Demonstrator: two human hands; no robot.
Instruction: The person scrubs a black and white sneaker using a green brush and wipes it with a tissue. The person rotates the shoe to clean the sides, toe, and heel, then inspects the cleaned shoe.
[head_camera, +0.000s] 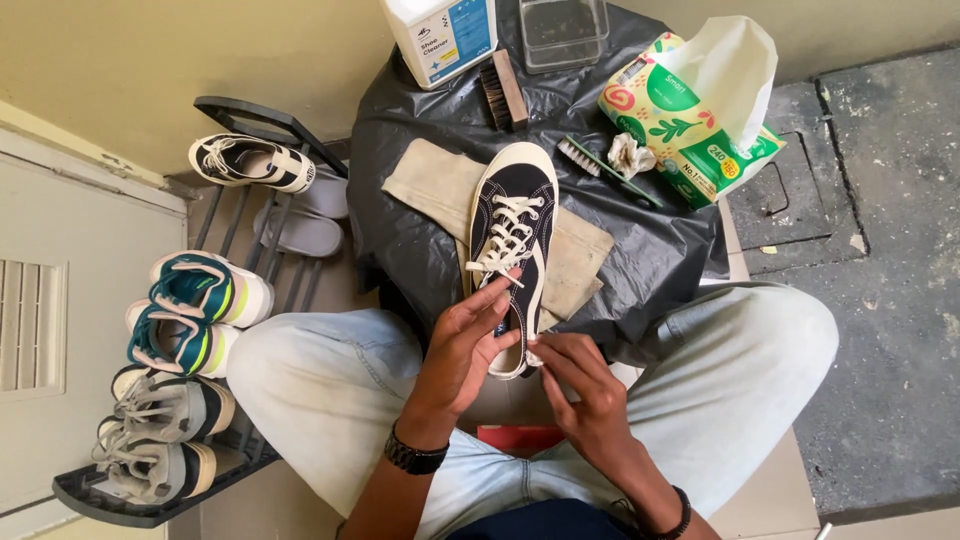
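Observation:
A black canvas sneaker (515, 215) with a cream sole and white laces lies toe away from me on a beige cloth (432, 183) over a black plastic sheet (400, 130). My left hand (462, 345) grips the sneaker's heel opening, fingers over the tongue and lace ends. My right hand (580, 385) pinches the cream sole edge at the heel, just right of the left hand. Both hands rest above my knees in pale jeans.
Behind the sneaker stand a white cleaner bottle (442, 38), a wooden brush (503, 90), a clear tub (563, 32), a green-handled brush (600, 168) and a tissue pack (700, 115). A shoe rack (200, 300) with several shoes is at left. Grey floor lies right.

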